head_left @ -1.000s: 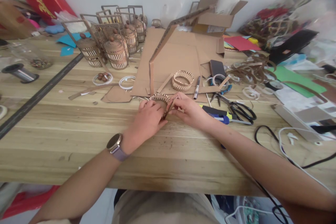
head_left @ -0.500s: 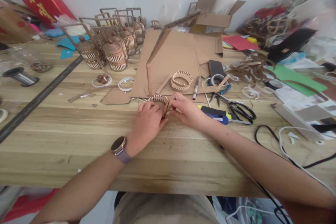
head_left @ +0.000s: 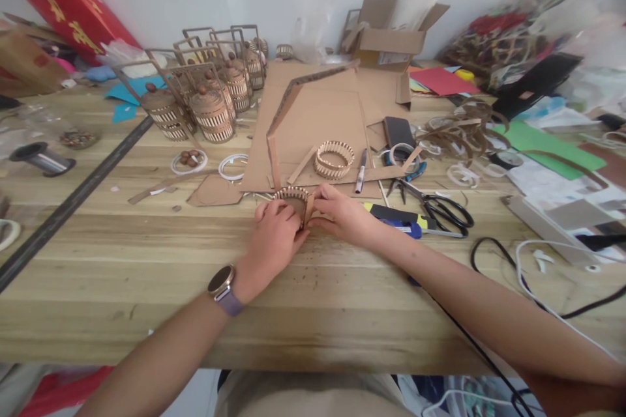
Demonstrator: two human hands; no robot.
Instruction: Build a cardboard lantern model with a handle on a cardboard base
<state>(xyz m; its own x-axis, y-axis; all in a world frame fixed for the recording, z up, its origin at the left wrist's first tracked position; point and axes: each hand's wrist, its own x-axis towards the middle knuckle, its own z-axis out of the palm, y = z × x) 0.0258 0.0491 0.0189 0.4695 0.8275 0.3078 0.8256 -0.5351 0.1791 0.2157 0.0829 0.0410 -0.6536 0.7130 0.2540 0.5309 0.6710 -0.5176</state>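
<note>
A small round ring (head_left: pixel 292 193) of cardboard and pale slats sits at the table's front middle, partly hidden by my fingers. My left hand (head_left: pixel 278 221), with a watch at the wrist, is curled over its near left side and grips it. At the ring's right side my right hand (head_left: pixel 337 212) pinches a brown cardboard strip (head_left: pixel 309 208) against the wall. A second slatted ring (head_left: pixel 334 160) lies just beyond on a cardboard sheet (head_left: pixel 317 104). From that sheet rises a long bent cardboard strip (head_left: pixel 283 104).
Several lidded slatted baskets (head_left: pixel 211 116) with tall handles stand at the back left. To the right lie scissors (head_left: pixel 443 208), a blue-handled tool (head_left: pixel 403 228), a marker (head_left: pixel 360 171) and a tape roll (head_left: pixel 403 154). An open carton (head_left: pixel 391 39) stands behind. Cables (head_left: pixel 493 241) cross the right side.
The whole view has shifted slightly. My right hand has pressed the cardboard strip closer and more upright against the ring's right side, while my left hand keeps its hold.
</note>
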